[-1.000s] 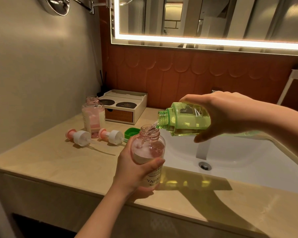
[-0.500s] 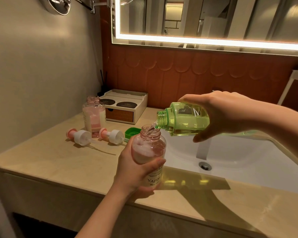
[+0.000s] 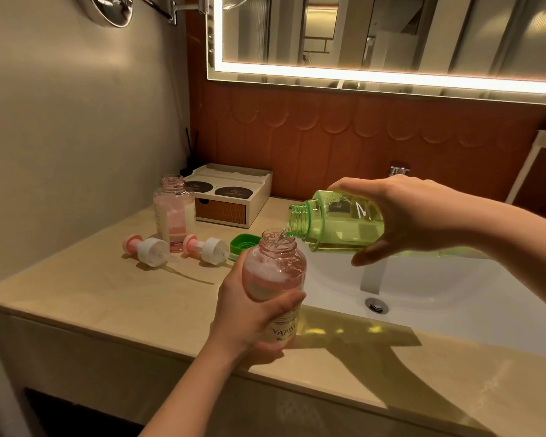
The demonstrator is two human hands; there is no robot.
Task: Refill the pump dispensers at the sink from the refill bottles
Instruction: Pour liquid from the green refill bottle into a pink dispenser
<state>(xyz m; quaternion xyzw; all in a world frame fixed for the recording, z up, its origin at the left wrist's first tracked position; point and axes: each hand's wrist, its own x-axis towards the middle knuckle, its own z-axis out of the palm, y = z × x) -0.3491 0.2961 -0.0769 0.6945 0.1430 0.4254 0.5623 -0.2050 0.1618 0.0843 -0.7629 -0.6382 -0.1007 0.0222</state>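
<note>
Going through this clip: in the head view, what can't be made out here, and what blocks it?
Head view:
- Label on pink bottle: the thumb of left hand covers part of it; only "YAPIN" reads.
- Base of green bottle: enclosed by right hand.
- Most of tap: behind right hand.
- Part of green cap: behind pink bottle.

The white label (image 3: 283,329) on the pink dispenser bottle (image 3: 275,272) reads "YAPIN"; further letters curve out of view. Fine print at 6 o'clock of the word is illegible.
</note>
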